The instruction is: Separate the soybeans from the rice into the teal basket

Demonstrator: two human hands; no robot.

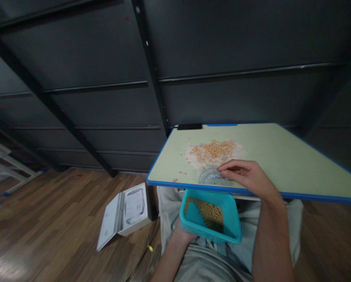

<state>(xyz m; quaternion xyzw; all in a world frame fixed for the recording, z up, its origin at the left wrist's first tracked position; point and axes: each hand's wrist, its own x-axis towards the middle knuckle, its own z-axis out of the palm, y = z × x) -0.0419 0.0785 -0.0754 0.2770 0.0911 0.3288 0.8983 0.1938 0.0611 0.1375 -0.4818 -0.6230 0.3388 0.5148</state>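
Observation:
My left hand (pixel 184 234) supports a teal plastic tub (pixel 211 234) at its near left side, over my lap; most of its fingers are hidden beneath. Yellow soybeans (pixel 212 214) lie inside the tub, which sits just below the table's front edge. With fingertips pinched together, my right hand (pixel 242 172) holds a clear plastic protractor (pixel 212 177) at its right part, against the tabletop near the front edge. Just beyond it is a spread of white rice-like grains (pixel 196 157) with a heap of soybeans (pixel 215 149) in the middle.
The pale table (pixel 278 156) has a blue rim. Loose soybeans (pixel 182 173) lie left of the heap. A black flat object (pixel 189 126) sits at the back edge. On the wooden floor are an open white box (pixel 134 207) and a cable (pixel 144 254). A dark panelled wall (pixel 222 47) stands behind.

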